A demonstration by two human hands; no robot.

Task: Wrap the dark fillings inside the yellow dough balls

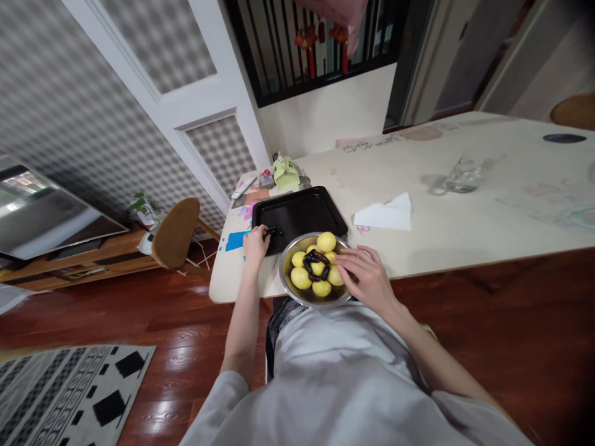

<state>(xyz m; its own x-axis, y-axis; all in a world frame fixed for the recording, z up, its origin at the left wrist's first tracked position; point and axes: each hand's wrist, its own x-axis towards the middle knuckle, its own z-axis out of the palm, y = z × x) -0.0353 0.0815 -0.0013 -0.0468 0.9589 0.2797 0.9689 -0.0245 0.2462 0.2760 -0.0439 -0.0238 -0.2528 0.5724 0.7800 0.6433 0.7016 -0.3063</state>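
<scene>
A steel bowl (289, 286) at the table's front edge holds several lemons (301, 278). On top of them lie several glossy, dark oblong pieces (325, 272), whose kind I cannot make out. My right hand (369, 279) reaches over the bowl's right rim, fingers stretched out and apart, fingertips by the lemons. Behind the bowl is a black tray (302, 214). At the tray's left front corner my left hand (255, 244) is closed, its fingertips pinching a small dark oblong piece (266, 233). Another dark piece (277, 231) is beside it on the tray.
Right of the tray lies a folded white paper (385, 214), with a clear glass (465, 175) farther off. Behind the tray are a green paper box (285, 172) and a white remote (244, 187). A wooden chair (175, 232) stands left of the table (446, 232).
</scene>
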